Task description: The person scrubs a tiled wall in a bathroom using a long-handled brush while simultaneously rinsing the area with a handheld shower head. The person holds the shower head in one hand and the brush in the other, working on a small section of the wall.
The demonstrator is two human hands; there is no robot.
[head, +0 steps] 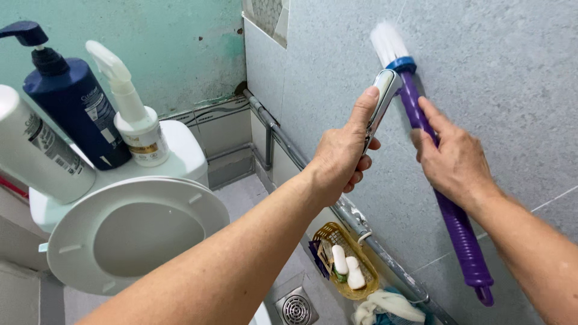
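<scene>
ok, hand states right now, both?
Left hand: closed on a white spray handle, thumb up.
Right hand: closed around the purple brush handle.

The brush (448, 198) in my right hand (451, 159) is purple with a blue collar and white bristles. Upper left, a navy pump bottle (75, 111) stands by a white spray bottle (135, 117). Low centre, a yellow basket (367, 283) (white pieces inside). Wall tiles (500, 66) are speckled grey.
</scene>
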